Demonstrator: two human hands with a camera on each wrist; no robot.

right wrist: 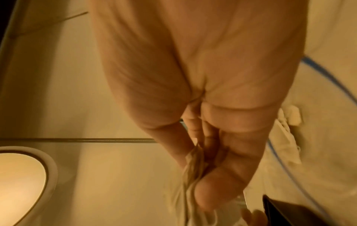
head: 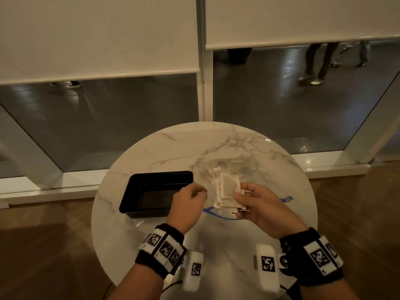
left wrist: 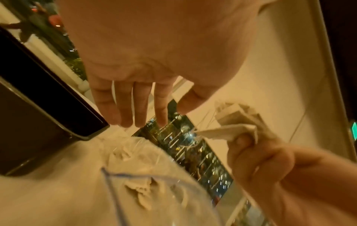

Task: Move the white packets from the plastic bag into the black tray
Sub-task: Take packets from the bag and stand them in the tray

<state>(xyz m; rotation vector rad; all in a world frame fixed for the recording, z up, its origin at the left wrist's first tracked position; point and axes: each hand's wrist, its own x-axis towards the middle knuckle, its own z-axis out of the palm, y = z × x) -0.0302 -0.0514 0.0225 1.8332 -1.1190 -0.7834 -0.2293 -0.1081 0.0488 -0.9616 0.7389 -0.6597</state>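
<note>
The black tray (head: 160, 174) stands on the left half of a round marble table (head: 177, 148), and I see nothing inside it. To its right lies the clear plastic bag (head: 244, 167) with a blue zip edge, and a few packets (left wrist: 139, 191) show through it. My right hand (head: 242, 195) grips a fanned stack of white packets (head: 227, 187) above the bag's mouth, thumb on top. My left hand (head: 199, 191) hovers between tray and stack with straight, relaxed fingers (left wrist: 135, 110), holding nothing. The right wrist view shows the packets (right wrist: 191, 172) pinched between thumb and fingers.
The table is small, and its front edge lies just under my wrists. Wooden floor surrounds it. Behind it stands a glass wall with half-lowered white blinds (head: 97, 35) and a bead chain (head: 203, 83). People's legs (head: 313, 61) show beyond the glass.
</note>
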